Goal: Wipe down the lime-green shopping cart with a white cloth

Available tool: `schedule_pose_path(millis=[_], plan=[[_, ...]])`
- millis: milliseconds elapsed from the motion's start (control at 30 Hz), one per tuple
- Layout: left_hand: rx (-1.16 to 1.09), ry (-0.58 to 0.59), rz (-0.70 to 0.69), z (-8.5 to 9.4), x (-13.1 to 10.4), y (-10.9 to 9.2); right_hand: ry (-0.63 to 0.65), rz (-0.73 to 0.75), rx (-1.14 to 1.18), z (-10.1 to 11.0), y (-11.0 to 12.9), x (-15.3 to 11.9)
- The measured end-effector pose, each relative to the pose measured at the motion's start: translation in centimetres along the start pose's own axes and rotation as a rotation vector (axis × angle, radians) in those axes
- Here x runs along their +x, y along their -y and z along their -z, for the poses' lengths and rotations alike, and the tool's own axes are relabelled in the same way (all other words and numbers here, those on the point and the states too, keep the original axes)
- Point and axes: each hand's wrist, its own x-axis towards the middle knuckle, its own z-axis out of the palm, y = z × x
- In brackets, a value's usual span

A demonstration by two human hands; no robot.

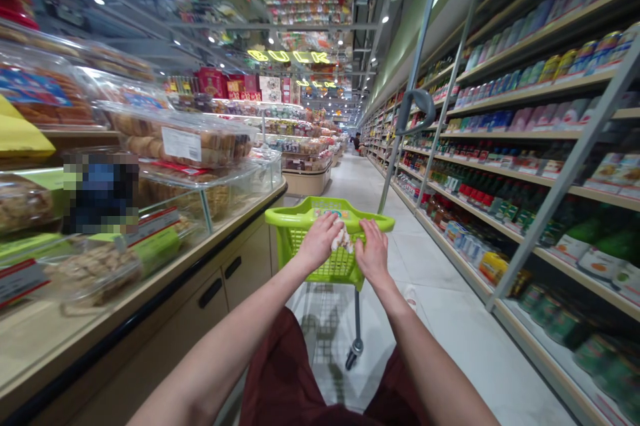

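Note:
Ahead of me stands a lime-green shopping cart (290, 239) with a basket of plastic lattice and a grey leg on a caster. My left hand (320, 241) rests at the cart's near rim, its fingers bent around a crumpled white tissue or cloth (342, 237). This bunched piece hangs between my two hands, against the basket. My right hand (373, 249) curls its fingers over the rim a little to the right. A small colourful label (325, 213) shows on the rim, partly covered by the left fingers. The inside of the basket is mostly hidden.
On the left runs a counter (215, 259) with clear packs of baked goods (185, 139) and price cards. Tall shelves (540, 179) of cans and bottles line the right side, with a slanted grey pole (407, 89) nearer. A tiled aisle (345, 176) stretches between them.

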Motion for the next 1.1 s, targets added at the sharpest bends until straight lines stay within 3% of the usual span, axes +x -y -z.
schedule_pose_path(millis=[200, 300, 533, 767, 900, 1000, 1100], plan=[[0.097, -0.052, 0.109, 1.9, -2.4, 3.3, 0.016, -0.002, 0.004, 0.0, 0.0, -0.1], [0.099, -0.095, 0.16, 2.1, -3.3, 4.4, 0.018, -0.008, 0.003, -0.2, 0.2, -0.1], [0.006, -0.14, 0.13, 0.1, -1.8, 2.2, 0.006, 0.0, 0.01, -0.4, 0.2, -0.2], [-0.01, -0.024, -0.016, -0.8, -0.6, -0.8, -0.012, 0.01, 0.004, -0.4, -0.3, -0.1], [0.039, -0.024, -0.02, 0.2, -1.9, 0.4, 0.005, 0.019, 0.005, -0.2, -0.4, -0.3], [0.055, -0.064, 0.054, 1.2, -2.7, 2.1, 0.018, 0.019, 0.018, -0.2, -0.2, -0.4], [0.031, -0.101, 0.106, 1.3, -2.8, 2.5, 0.011, 0.001, 0.032, -0.1, 0.2, -0.4]])
